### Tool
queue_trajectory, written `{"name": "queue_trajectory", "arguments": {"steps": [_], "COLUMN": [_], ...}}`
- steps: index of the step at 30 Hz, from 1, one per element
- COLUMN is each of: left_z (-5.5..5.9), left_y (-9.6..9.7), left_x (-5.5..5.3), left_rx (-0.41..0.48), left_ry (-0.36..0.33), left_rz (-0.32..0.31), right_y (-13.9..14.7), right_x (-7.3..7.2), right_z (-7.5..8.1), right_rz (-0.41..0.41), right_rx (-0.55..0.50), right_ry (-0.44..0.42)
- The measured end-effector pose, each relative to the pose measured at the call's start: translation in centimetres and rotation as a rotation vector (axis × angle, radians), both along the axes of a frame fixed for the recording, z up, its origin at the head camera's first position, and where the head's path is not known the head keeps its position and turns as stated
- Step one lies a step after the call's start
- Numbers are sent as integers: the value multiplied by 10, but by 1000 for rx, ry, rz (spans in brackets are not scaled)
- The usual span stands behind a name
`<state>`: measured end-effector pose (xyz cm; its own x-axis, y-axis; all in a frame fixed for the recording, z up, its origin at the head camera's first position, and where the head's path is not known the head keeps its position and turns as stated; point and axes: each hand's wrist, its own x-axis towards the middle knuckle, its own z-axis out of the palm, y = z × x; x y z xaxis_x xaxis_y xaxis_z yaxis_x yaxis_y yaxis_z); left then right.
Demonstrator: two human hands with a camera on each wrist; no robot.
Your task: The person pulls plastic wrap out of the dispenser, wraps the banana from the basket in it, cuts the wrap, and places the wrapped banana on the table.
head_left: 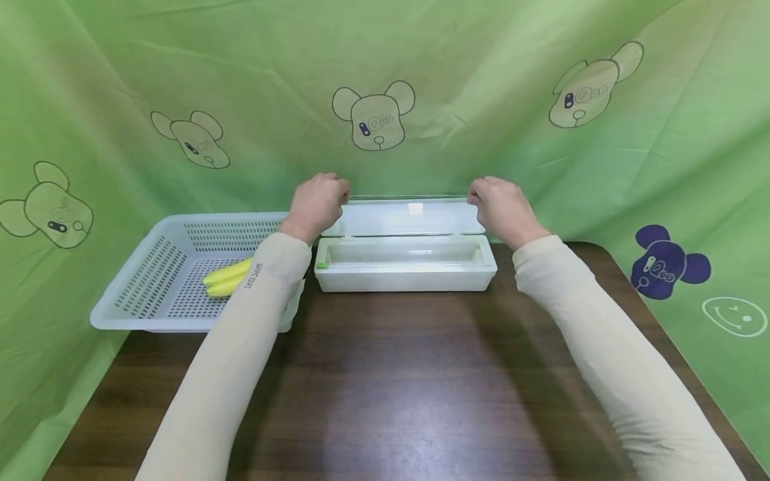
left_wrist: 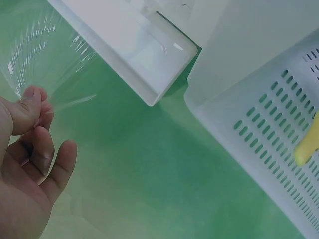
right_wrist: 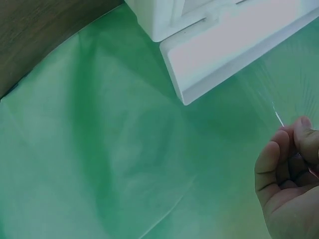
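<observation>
A white cling film dispenser (head_left: 406, 279) stands at the back of the table, its lid (head_left: 397, 219) tipped back. My left hand (head_left: 317, 204) is raised beyond the lid's left end. Its thumb and forefinger pinch a gathered corner of clear cling film (left_wrist: 35, 59), which fans out in creases in the left wrist view. Beyond the lid's right end, my right hand (head_left: 504, 208) pinches the other corner, with the film (right_wrist: 279, 94) creased above its fingertips in the right wrist view. The film is barely visible in the head view.
Left of the dispenser, a pale perforated plastic basket (head_left: 150, 267) holds yellow fruit (head_left: 225, 284) that looks like bananas, partly behind my left sleeve. The brown wooden table (head_left: 385, 387) stretches in front. A green printed cloth (head_left: 481, 80) hangs close behind and at the sides.
</observation>
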<state>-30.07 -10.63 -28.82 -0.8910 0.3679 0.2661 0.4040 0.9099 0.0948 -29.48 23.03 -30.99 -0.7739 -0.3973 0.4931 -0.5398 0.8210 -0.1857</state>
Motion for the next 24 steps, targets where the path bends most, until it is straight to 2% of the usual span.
{"name": "queue_trajectory", "arguments": {"steps": [4, 9, 13, 24], "left_z": [1, 3, 5, 7], "left_y": [-3, -10, -13, -11], "left_x": [1, 1, 1, -7], "left_rx": [11, -12, -49, -106], "left_ry": [-34, -93, -97, -35], "left_rz": [-21, -80, -101, -46], "right_y": [0, -1, 0, 0], "right_x": [0, 0, -1, -5], "right_z": [0, 5, 9, 13], "right_rz": [3, -11, -17, -5], "right_rx": [3, 19, 26, 22], "right_ry": [-7, -67, -106, -70]}}
